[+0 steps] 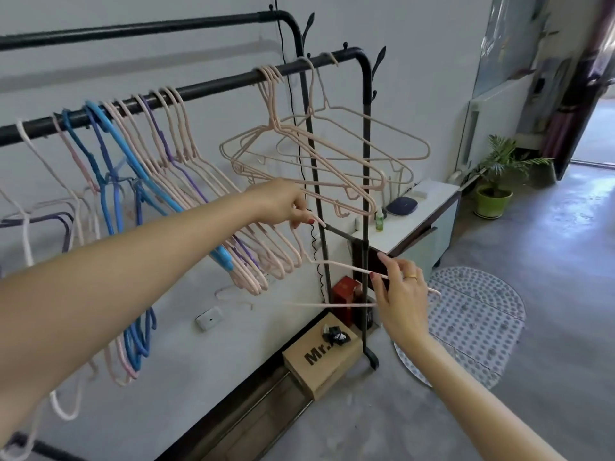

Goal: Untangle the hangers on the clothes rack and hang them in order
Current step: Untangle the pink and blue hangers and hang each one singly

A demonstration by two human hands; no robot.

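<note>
A black clothes rack [213, 86] carries a tangled bunch of pink, blue and purple hangers [139, 181] on its front bar at the left. Several pink hangers [319, 144] hang in a separate group near the bar's right end. My left hand [283, 202] pinches the tip of a pink hanger in the slanting bunch. My right hand [399, 294] pinches a loose pink hanger [339, 266] held low, in front of the rack's right post.
A cardboard box [322, 354] and a red box [346, 291] stand at the rack's foot. A white cabinet [422, 211] with a small bottle stands behind the post. A dotted mat [479, 327] lies on the floor at the right, with a potted plant [496, 181] beyond it.
</note>
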